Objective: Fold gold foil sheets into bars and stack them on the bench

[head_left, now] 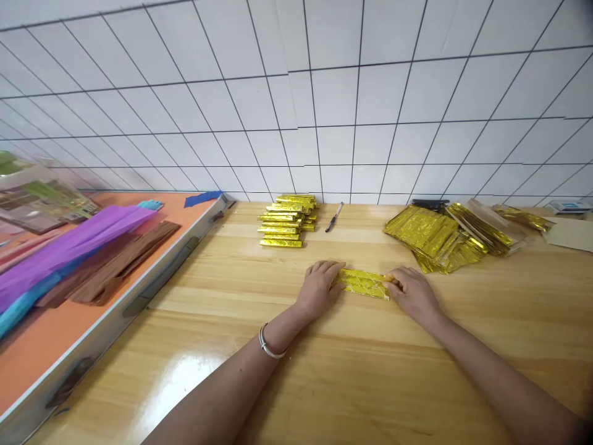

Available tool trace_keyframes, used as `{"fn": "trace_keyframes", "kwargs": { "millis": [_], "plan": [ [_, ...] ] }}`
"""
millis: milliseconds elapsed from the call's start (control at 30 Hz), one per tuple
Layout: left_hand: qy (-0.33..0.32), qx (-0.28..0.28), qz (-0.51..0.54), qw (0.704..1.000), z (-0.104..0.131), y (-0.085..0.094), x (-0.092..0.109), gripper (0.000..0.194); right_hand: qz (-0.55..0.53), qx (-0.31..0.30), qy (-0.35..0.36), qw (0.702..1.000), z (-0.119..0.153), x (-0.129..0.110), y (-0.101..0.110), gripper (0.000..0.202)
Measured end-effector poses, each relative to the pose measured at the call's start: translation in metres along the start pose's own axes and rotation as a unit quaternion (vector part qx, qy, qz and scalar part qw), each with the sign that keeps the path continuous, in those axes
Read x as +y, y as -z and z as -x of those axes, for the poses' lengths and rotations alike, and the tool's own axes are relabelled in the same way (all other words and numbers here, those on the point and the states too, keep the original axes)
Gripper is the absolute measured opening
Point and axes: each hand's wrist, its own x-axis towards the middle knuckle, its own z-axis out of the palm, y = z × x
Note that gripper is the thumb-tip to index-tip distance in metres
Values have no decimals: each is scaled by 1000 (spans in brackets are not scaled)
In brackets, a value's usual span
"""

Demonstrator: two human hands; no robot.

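Note:
A flat strip of gold foil (364, 283) lies on the wooden table (370, 383) between my two hands. My left hand (319, 285), with a bracelet at the wrist, has its fingers closed on the strip's left end. At the right end, my right hand (411, 293) pinches the foil near its upper corner. Beyond my left hand, narrow folded gold bundles (281, 236) are stacked in rows. To the right, past my right hand, is a pile of wider gold foil pieces (424, 235).
A pen (334, 217) lies behind the hands, near the tiled wall (338, 93). On the left, a raised-edge orange surface (185, 225) holds purple paper (88, 238) and brown paper (125, 262). A pale card (572, 233) sits far right.

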Motion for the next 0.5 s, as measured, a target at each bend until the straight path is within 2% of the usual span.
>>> {"fn": "trace_keyframes", "kwargs": {
  "millis": [133,233,500],
  "plan": [
    [6,2,8,1000,0,0,-1,43,-1,21,0,1000,2,0,-1,23],
    [8,8,18,1000,1,0,-2,37,14,15,10,1000,3,0,-1,28],
    [0,29,46,999,1,5,1,13,2,3,29,1000,4,-5,1,16]
  ]
}}
